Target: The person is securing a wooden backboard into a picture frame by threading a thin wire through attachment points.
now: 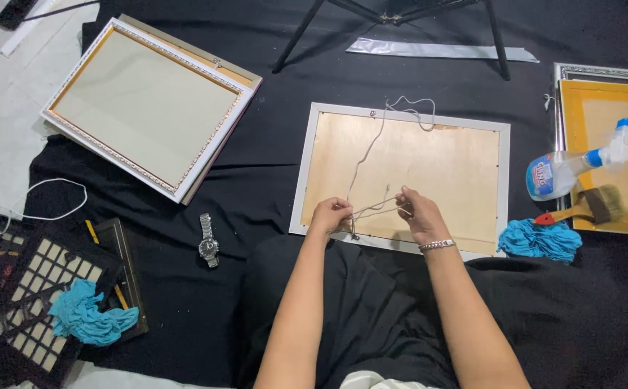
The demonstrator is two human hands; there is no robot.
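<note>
— What were the hands doing?

— Both were closed on a thin cord (366,155). The left hand (330,215) pinched it low, near the frame's bottom edge; the right hand (420,215), just beside it, gripped strands stretched between the two.

— And the frame?

— The picture frame (400,176) lay face down right under the hands, its wooden back up, with the cord running away from the fingers to the far edge.

— Anything around?

— Left of the left hand lay a wristwatch (208,241); further left, a blue cloth (87,315) on a grid tray (18,288). Right of the right hand sat another blue rag (541,240), a brush (588,207) and a spray bottle (573,169). Beyond the left hand lay a second frame (148,104).
</note>
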